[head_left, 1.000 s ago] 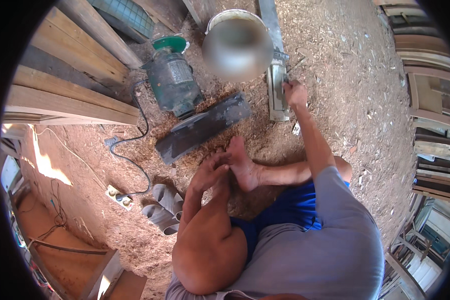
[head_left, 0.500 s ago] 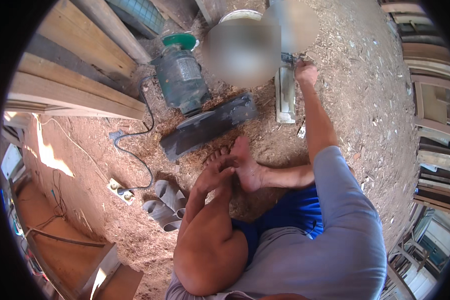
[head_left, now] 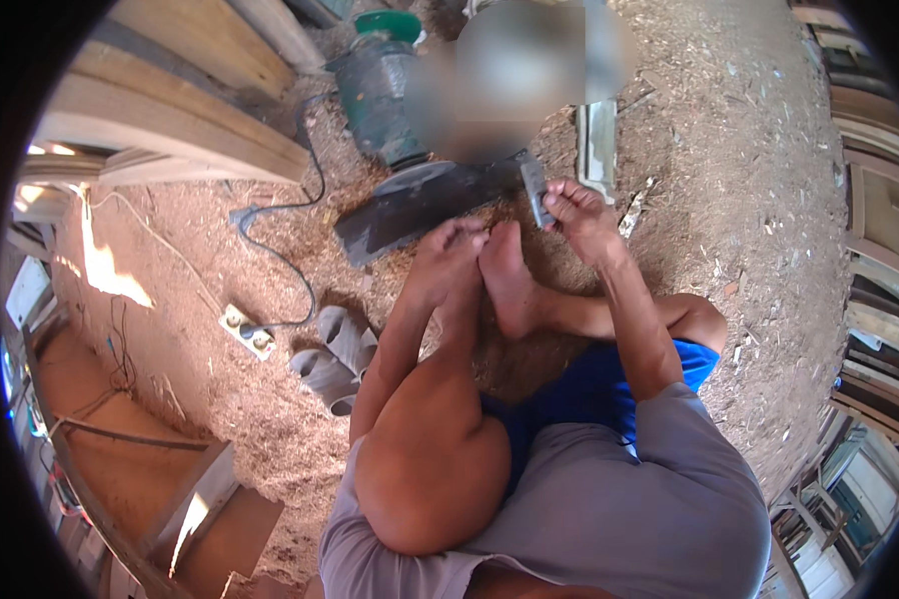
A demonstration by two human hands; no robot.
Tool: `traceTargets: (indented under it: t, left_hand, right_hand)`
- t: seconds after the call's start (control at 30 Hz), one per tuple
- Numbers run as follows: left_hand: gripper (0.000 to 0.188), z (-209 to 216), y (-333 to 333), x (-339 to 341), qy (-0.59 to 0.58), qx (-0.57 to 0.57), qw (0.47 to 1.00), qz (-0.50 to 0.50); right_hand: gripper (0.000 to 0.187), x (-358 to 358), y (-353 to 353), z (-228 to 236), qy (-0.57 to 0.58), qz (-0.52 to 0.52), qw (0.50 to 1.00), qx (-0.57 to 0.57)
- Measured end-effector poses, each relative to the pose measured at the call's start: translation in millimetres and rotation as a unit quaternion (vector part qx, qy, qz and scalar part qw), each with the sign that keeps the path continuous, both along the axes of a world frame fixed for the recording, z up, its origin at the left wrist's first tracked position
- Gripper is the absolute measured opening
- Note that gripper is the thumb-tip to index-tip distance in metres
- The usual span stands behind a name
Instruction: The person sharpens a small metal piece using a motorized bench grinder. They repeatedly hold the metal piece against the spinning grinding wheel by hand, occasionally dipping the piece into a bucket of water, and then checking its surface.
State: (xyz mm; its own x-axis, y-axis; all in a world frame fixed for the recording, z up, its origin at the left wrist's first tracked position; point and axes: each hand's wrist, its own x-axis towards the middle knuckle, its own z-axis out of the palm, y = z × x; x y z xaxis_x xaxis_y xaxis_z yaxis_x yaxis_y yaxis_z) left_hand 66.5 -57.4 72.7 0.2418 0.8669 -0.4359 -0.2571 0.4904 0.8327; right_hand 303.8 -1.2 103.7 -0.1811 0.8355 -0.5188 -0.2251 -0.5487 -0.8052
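Note:
My right hand (head_left: 581, 218) is closed, thumb and fingers pinching one end of a flat grey metal blade (head_left: 535, 192). The blade stands nearly upright, its far end beside a dark board (head_left: 420, 205) on the ground. My left hand (head_left: 448, 262) is over my left foot, fingers loosely stretched toward my other bare foot (head_left: 509, 280); nothing shows in it. Beyond the board lies a green motor (head_left: 378, 100) with a green disc (head_left: 388, 26) at its far end. A grey wheel edge (head_left: 415, 178) shows between motor and board. A blurred patch hides the area right of the motor.
A whitish wooden block (head_left: 597, 150) lies beyond my right hand. A dark cord (head_left: 288, 208) runs from the motor to a power strip (head_left: 246, 331) at left. Grey slippers (head_left: 335, 359) sit by my left leg. Timber (head_left: 170, 115) leans at the left; stacked frames (head_left: 884, 270) line the right.
My right hand has come back from the far block toward my feet, and the blade now shows in it. My left hand has shifted slightly forward; the whole view has moved.

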Motion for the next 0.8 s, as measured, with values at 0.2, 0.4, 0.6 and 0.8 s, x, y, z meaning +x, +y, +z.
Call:
traceTargets:
  t: [0.2,0.4,0.6,0.8]
  left_hand:
    - [0.013,3.3,-0.5,-3.8,-0.125,0.005,0.988,0.086]
    - [0.009,13.8,-4.7,-20.9,-0.026,0.015,0.992,0.127]
    - [0.018,23.2,-15.0,-28.9,-0.017,0.048,0.992,0.115]
    - [0.043,16.5,-33.9,-40.5,-0.049,0.087,0.994,0.034]
  right_hand:
    - [0.011,-50.7,-34.4,2.8,-0.037,0.158,0.984,0.075]
    - [0.010,-77.1,-40.3,3.0,-0.067,0.193,0.974,0.100]
    - [0.008,-87.6,-45.9,-2.0,-0.028,0.161,0.986,0.031]
    - [0.010,-109.5,-47.3,15.2,0.042,0.075,0.995,0.041]
